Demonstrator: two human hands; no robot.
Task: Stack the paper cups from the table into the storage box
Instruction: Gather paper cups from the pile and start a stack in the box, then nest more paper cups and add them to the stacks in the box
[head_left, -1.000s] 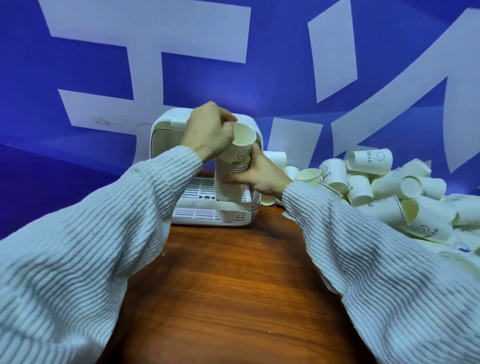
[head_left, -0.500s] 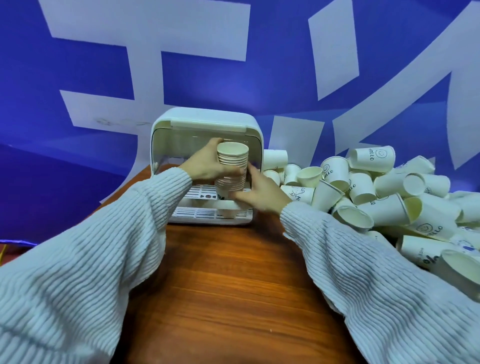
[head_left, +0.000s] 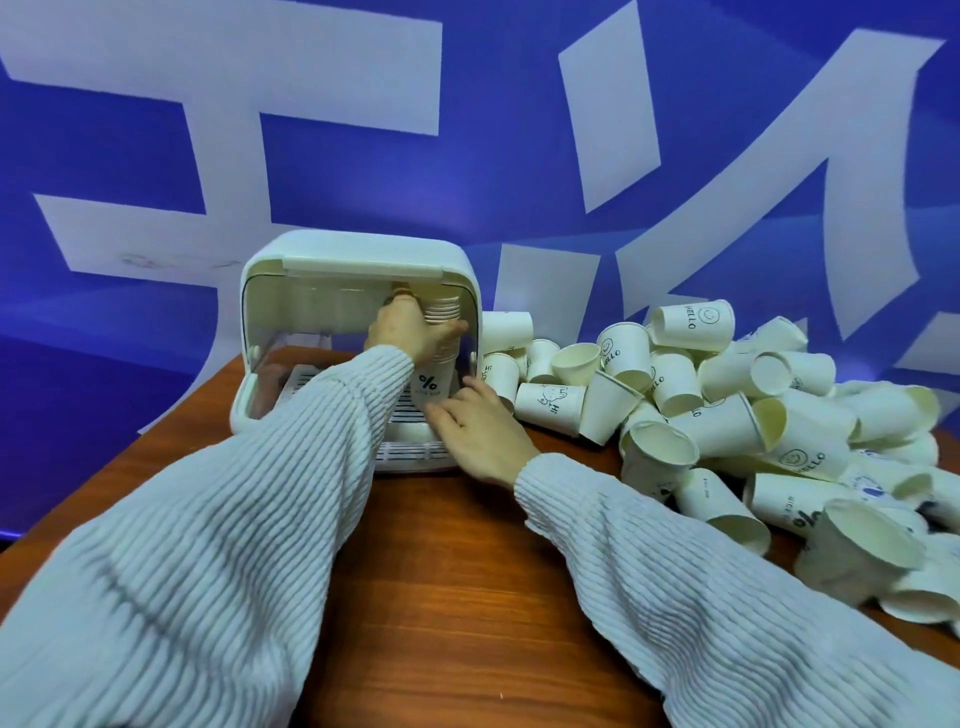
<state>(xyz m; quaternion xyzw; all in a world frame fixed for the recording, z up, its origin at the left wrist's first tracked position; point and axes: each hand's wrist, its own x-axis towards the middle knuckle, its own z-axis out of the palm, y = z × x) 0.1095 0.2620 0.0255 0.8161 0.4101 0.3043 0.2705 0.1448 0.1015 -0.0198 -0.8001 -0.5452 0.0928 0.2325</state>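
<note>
The right hand (head_left: 480, 434), fingers straight and a little spread, rests at the base of the stack (head_left: 441, 358); the left hand (head_left: 410, 330) grips its top, inside the box (head_left: 358, 260) at the right wall. Best to keep the stack upright and let go gently — 0.5 s ago it was at the opening, not so deep.
</note>
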